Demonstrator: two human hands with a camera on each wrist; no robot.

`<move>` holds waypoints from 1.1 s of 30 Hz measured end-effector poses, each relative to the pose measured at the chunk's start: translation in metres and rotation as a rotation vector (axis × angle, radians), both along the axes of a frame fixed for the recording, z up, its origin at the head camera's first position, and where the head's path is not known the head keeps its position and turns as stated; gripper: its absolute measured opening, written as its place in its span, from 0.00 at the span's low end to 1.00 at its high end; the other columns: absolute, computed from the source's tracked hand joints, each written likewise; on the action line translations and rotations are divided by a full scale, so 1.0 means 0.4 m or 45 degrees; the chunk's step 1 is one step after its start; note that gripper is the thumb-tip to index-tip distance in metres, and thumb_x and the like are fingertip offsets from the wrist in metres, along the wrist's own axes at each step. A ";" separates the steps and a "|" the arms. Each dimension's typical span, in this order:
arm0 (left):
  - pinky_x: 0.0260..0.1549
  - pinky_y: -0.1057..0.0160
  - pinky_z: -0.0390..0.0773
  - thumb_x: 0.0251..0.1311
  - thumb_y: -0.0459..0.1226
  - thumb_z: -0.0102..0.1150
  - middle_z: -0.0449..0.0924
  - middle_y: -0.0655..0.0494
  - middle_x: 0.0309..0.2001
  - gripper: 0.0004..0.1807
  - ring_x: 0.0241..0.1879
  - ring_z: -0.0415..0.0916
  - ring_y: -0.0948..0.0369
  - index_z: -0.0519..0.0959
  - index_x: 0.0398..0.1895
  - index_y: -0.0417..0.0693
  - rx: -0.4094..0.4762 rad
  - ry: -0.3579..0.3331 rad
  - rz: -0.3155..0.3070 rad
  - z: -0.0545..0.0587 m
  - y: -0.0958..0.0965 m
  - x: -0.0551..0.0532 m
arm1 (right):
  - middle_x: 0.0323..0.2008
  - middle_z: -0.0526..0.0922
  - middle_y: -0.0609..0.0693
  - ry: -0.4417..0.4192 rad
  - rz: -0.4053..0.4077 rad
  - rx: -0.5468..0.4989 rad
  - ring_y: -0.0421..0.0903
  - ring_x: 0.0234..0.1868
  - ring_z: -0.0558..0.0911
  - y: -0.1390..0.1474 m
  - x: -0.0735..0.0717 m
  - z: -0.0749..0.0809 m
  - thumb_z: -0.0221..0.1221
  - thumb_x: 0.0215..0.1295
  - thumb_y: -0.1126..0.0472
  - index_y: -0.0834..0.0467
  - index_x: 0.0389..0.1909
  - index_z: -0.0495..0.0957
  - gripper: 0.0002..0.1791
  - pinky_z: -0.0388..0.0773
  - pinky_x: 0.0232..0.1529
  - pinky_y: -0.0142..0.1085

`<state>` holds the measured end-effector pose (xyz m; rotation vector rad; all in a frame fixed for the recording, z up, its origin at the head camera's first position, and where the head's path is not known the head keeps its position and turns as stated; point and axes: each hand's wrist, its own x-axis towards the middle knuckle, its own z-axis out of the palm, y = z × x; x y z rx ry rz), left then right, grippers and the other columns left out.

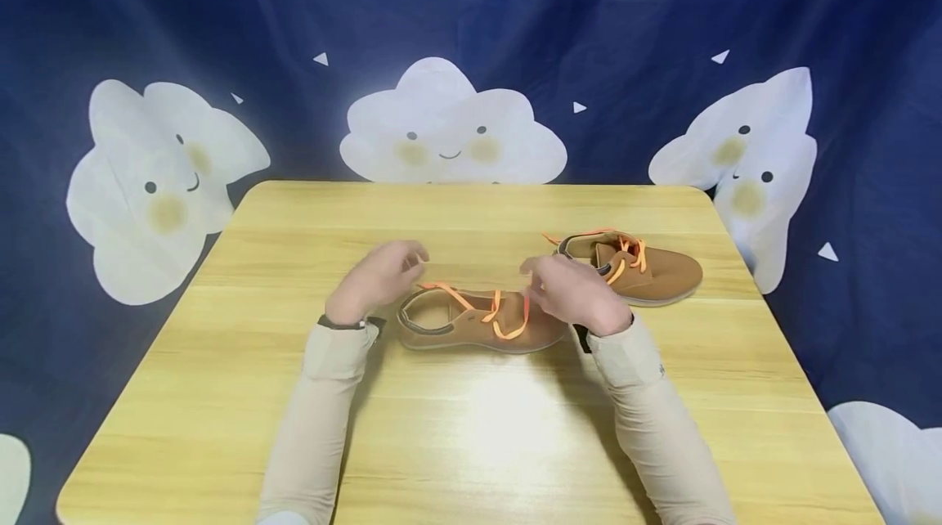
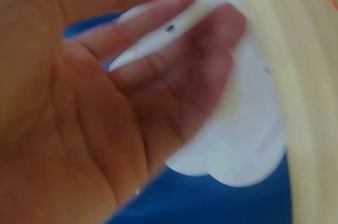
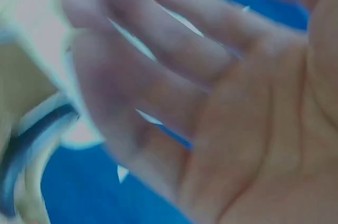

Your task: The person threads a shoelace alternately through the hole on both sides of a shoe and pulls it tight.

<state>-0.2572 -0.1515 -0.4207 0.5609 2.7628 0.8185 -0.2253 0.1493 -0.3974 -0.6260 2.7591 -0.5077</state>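
A brown shoe (image 1: 434, 338) with loose orange laces (image 1: 510, 335) lies sideways on the table, toe to the right. My left hand (image 1: 377, 284) hovers by its heel, fingers loosely bent. In the left wrist view that hand (image 2: 121, 86) shows a bare palm holding nothing. Over the toe end is my right hand (image 1: 577, 289), close to a lace loop and partly covering the toe. The right wrist view, blurred, has relaxed fingers (image 3: 132, 65) with nothing between them. A matching shoe (image 1: 671, 273) with orange laces (image 1: 642, 253) stands farther back, its heel partly behind the right hand.
Both shoes are on a light wooden table (image 1: 243, 394) with rounded far corners. Behind it hangs a dark blue curtain (image 1: 456, 2) printed with white clouds. A dark curved rim (image 3: 39, 134), like a shoe collar, shows in the right wrist view.
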 end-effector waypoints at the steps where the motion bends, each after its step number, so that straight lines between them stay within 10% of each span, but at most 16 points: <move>1: 0.49 0.49 0.84 0.74 0.36 0.54 0.87 0.44 0.47 0.15 0.43 0.85 0.51 0.81 0.57 0.39 0.036 0.025 -0.058 0.009 0.011 0.006 | 0.39 0.90 0.50 0.024 0.014 -0.065 0.43 0.37 0.86 -0.008 0.002 0.001 0.61 0.74 0.58 0.57 0.62 0.80 0.19 0.83 0.38 0.40; 11: 0.31 0.69 0.73 0.71 0.34 0.60 0.86 0.57 0.36 0.07 0.26 0.70 0.68 0.88 0.41 0.45 0.032 0.074 -0.494 0.020 0.094 0.039 | 0.29 0.91 0.47 -0.186 0.082 -0.390 0.49 0.33 0.89 -0.061 -0.003 -0.017 0.65 0.71 0.61 0.59 0.56 0.82 0.15 0.77 0.31 0.34; 18: 0.25 0.71 0.67 0.71 0.32 0.59 0.77 0.60 0.27 0.09 0.22 0.66 0.68 0.87 0.34 0.43 0.037 0.026 -0.555 0.017 0.105 0.044 | 0.41 0.92 0.55 -0.223 0.138 -0.556 0.49 0.42 0.89 -0.044 -0.023 -0.044 0.68 0.65 0.67 0.58 0.47 0.88 0.11 0.85 0.48 0.42; 25: 0.30 0.71 0.71 0.70 0.30 0.57 0.77 0.60 0.26 0.10 0.24 0.66 0.70 0.89 0.36 0.43 -0.028 0.042 -0.625 0.011 0.109 0.045 | 0.38 0.91 0.46 -0.092 0.262 -0.400 0.43 0.41 0.85 -0.040 -0.021 -0.042 0.67 0.65 0.69 0.56 0.37 0.90 0.06 0.82 0.46 0.39; 33: 0.26 0.71 0.69 0.71 0.33 0.57 0.75 0.60 0.25 0.10 0.22 0.66 0.69 0.85 0.32 0.44 -0.035 -0.016 -0.495 0.019 0.095 0.040 | 0.39 0.86 0.45 -0.050 0.264 -0.298 0.42 0.41 0.81 -0.033 -0.016 -0.025 0.70 0.64 0.64 0.52 0.37 0.88 0.04 0.79 0.44 0.37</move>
